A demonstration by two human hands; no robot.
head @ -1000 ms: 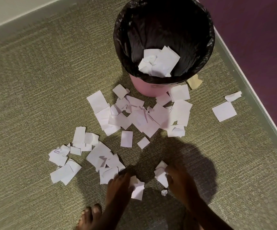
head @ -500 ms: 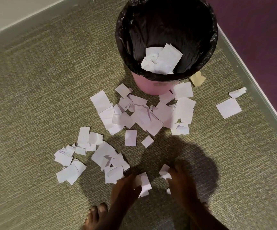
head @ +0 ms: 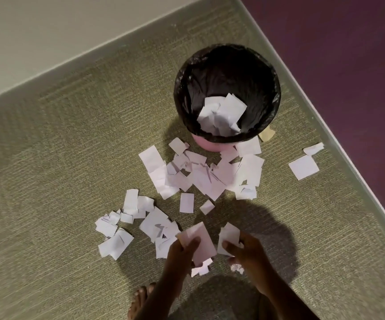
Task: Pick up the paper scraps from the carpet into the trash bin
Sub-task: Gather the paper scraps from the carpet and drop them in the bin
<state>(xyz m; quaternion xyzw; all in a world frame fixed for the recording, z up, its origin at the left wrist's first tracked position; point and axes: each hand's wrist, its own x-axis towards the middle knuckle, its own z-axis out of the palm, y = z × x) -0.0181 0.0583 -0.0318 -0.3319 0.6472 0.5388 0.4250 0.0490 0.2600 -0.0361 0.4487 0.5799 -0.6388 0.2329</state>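
The scraps look feather-light and limp, so I'd bunch several by their edges rather than chase single bits; most lie on the carpet before the bin, some already inside. The left hand pinches a small stack, and the right hand grips a few more. A second ago both were down gathering on the carpet; now they're lifted, paper in hand.

One wide-angle head-worn camera looks forward and steeply down onto the olive ribbed carpet. The left hand and right hand sit nearest the lens at 6 o'clock; the round pink trash bin with black plastic liner lies farther off toward 1 o'clock.
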